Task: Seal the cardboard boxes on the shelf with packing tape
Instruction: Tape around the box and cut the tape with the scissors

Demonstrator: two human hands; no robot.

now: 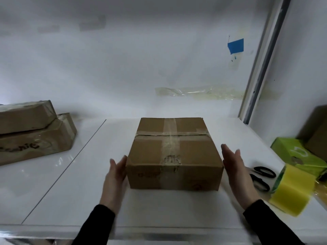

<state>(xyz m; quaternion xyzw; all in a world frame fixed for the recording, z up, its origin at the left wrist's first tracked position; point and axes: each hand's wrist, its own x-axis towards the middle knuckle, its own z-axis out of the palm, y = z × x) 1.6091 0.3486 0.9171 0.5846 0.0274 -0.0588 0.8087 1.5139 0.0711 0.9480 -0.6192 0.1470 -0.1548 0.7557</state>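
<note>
A brown cardboard box point(174, 152) stands in the middle of the white shelf point(92, 183), with clear tape crossing its closed top flaps. My left hand point(115, 175) lies flat against the box's left side, fingers straight. My right hand point(235, 167) is held flat beside the box's right side, fingers straight, a small gap away. A roll of yellow packing tape point(290, 190) lies at the right edge of the shelf, apart from both hands.
Two taped cardboard boxes point(31, 131) are stacked at the far left. Black-handled scissors point(261, 177) lie between my right hand and the tape roll. A green box point(297, 154) and another brown box point(316, 131) sit at the right. A metal upright point(260, 68) rises at the back right.
</note>
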